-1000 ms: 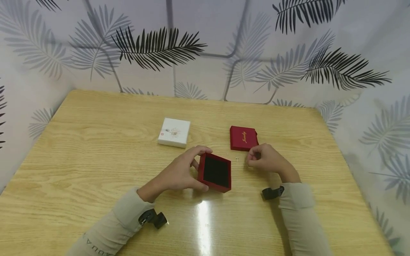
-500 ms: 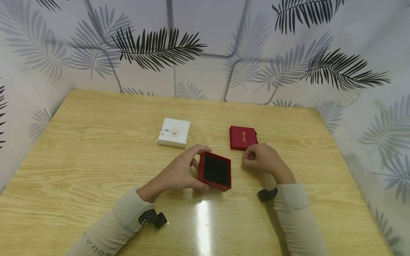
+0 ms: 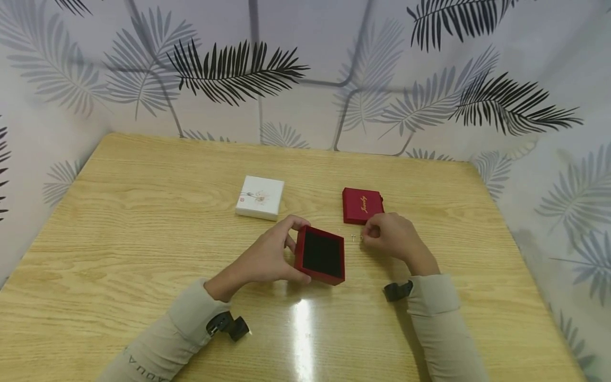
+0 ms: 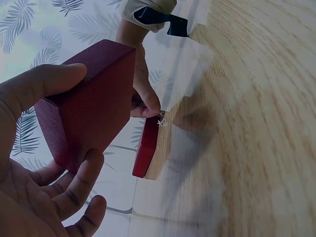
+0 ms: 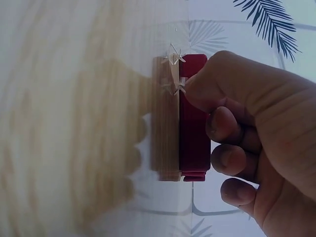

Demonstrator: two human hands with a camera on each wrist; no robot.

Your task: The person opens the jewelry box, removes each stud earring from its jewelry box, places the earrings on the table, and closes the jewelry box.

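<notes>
The left hand (image 3: 273, 254) grips an open red jewelry box (image 3: 299, 249) with a black pad (image 3: 322, 253) inside, raised and tilted. In the left wrist view the thumb lies on one side of the box (image 4: 98, 94) and fingers on another. Low over the table, the right hand (image 3: 393, 239) pinches a small earring (image 5: 181, 88) at its fingertips. A second small earring (image 3: 353, 237) lies on the table just left of those fingertips. Behind the right hand is a red box lid (image 3: 363, 206) with gold lettering, partly covered by the hand.
A white square box (image 3: 260, 197) with a flower print sits behind the left hand. The wooden table (image 3: 157, 212) reaches back to a leaf-patterned curtain (image 3: 305, 106). Each wrist carries a small black camera.
My right hand has moved slightly left, close to the earrings, with its fingertips now at one of them. The left hand and the box stay nearly still.
</notes>
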